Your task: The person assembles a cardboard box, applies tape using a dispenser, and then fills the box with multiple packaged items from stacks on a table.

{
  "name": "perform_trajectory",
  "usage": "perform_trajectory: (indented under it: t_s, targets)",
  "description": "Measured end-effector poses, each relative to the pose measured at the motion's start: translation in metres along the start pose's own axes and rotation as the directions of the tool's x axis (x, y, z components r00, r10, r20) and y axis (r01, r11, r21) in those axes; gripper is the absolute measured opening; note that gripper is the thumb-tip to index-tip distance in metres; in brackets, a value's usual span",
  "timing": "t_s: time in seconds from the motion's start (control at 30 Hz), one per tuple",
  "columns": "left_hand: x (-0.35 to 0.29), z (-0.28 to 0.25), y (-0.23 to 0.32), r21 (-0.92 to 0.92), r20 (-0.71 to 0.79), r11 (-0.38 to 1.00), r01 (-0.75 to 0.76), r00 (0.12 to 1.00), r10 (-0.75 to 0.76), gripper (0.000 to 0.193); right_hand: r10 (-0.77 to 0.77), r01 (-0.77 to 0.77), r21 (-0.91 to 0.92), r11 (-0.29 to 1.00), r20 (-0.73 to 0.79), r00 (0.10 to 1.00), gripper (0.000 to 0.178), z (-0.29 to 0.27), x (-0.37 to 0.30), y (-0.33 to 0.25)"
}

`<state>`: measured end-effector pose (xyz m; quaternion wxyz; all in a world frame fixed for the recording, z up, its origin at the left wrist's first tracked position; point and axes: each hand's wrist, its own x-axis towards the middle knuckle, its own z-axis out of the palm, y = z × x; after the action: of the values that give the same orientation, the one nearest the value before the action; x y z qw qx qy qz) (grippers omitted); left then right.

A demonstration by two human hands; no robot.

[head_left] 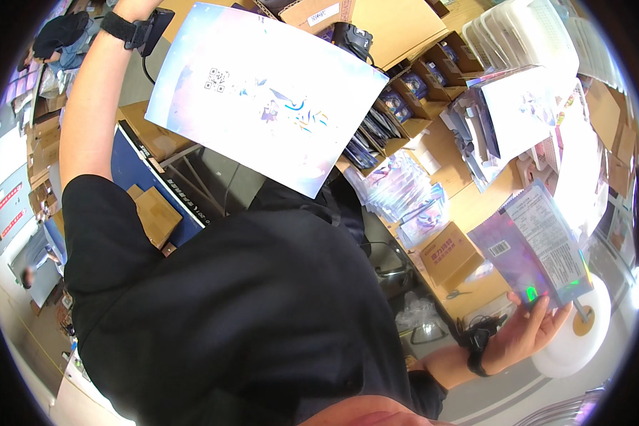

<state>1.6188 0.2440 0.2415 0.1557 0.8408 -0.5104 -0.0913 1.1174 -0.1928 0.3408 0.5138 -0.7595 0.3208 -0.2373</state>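
Observation:
On the right, my right hand (pixel 529 337) grips a shiny purple-silver holographic pouch (pixel 515 227) by its lower edge. Its visible side carries a barcode and a block of small print. At the top left, my left hand (pixel 136 8) is cut off by the picture's edge, so its fingers are hidden. Next to it, a large pale sheet (pixel 245 135) with a square code and a coloured print hangs at a tilt before my chest; whether the left hand holds it cannot be seen.
Spread on the table are colourful printed packets (pixel 397 188), a small cardboard box (pixel 449 254) and scissors (pixel 458 293). Behind them stand a divided cardboard tray (pixel 422 113) and stacked white plastic bins (pixel 518 35). A white round stool (pixel 571 348) is at the right.

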Motion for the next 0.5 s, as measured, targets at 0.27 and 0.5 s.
perform_trajectory:
  t_s: [0.27, 0.5]
  targets:
    - [0.001, 0.001, 0.004, -0.030, -0.011, 0.999, 0.020, 1.000, -0.020, 0.073, 0.044, -0.043, -0.055, 0.998, 0.011, 0.999, 0.051, 0.001, -0.005, -0.002]
    - [-0.004, -0.040, 0.045, -0.362, -0.122, 0.931, 0.053, 0.987, -0.104, 0.049, -0.035, 0.036, -0.011, 0.999, 0.016, 0.999, 0.056, 0.015, -0.021, -0.025]
